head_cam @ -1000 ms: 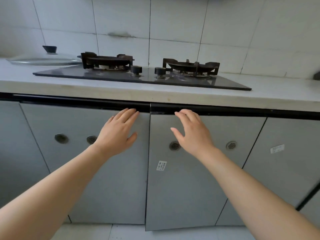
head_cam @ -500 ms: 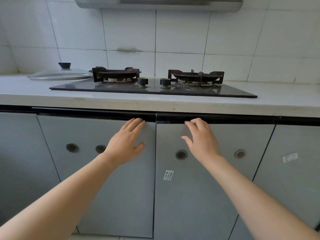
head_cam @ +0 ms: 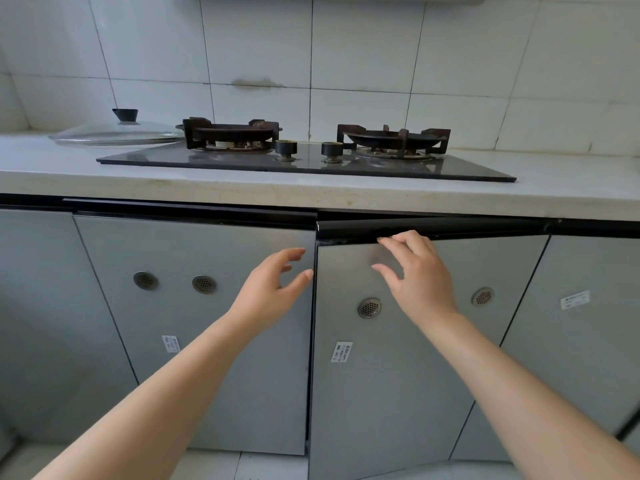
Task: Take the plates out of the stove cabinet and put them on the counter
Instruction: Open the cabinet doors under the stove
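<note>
Under the gas stove (head_cam: 460, 168) are two grey cabinet doors. The right door (head_cam: 381, 403) stands slightly ajar, its black top strip (head_cam: 467, 226) swung out from the frame. My right hand (head_cam: 420, 282) has its fingertips hooked on that strip near the door's left corner. My left hand (head_cam: 268, 289) hovers with fingers spread in front of the left door (head_cam: 173, 358), close to the gap between the doors. The left door is flush with the frame. No plates are visible; the cabinet's inside is hidden.
The pale counter (head_cam: 242, 185) runs across the view with the two-burner stove set into it. A glass pot lid (head_cam: 117, 135) with a black knob lies on the counter to the stove's left. More grey doors flank both sides. White tiles cover the wall.
The right door has swung out a little under my right hand. My left hand has dropped away from the top strip of the left door and spread its fingers.
</note>
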A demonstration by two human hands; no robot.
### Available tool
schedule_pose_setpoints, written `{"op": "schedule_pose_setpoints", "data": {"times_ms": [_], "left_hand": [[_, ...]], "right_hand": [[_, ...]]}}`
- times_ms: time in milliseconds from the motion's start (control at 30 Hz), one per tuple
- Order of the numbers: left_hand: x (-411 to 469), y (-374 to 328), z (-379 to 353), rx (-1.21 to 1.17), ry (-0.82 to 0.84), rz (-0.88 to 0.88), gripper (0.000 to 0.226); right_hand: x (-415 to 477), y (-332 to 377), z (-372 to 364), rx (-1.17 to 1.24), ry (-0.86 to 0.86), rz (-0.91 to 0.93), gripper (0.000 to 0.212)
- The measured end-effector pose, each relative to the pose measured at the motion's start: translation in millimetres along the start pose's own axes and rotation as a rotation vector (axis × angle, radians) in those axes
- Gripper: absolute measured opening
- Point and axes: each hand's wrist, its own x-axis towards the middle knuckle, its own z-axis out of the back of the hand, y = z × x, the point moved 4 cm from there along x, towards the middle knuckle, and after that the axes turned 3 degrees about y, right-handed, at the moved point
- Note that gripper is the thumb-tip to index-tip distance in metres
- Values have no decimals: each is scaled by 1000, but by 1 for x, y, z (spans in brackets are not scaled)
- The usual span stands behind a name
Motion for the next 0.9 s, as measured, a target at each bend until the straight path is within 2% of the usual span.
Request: {"op": "schedule_pose_setpoints", "data": {"times_ms": [167, 267, 400, 567, 633, 733, 833, 900], "left_hand": [[3, -5, -22, -300, 98, 74, 19], [0, -4, -26, -399, 132, 104, 19], [-3, -3, -26, -427, 160, 96, 20], [-6, -4, -26, -449, 161, 63, 11], [-6, -2, -27, -447, 166, 47, 10], [-9, -3, -28, -448, 202, 27, 9], [-15, -9, -27, -446, 244, 16, 16], [-21, -15, -26, -443, 275, -10, 9]], "right_hand": [[-6, 1, 8, 31, -50, -3, 31], [-7, 2, 9, 48, -56, -15, 30], [-9, 3, 14, 77, -41, -35, 31], [-4, 8, 37, 59, -127, -83, 36], [4, 12, 39, 71, -81, -135, 38], [14, 19, 34, 122, 8, -228, 33], [14, 23, 38, 154, -21, -259, 27], [9, 23, 44, 175, -40, -259, 26]]}}
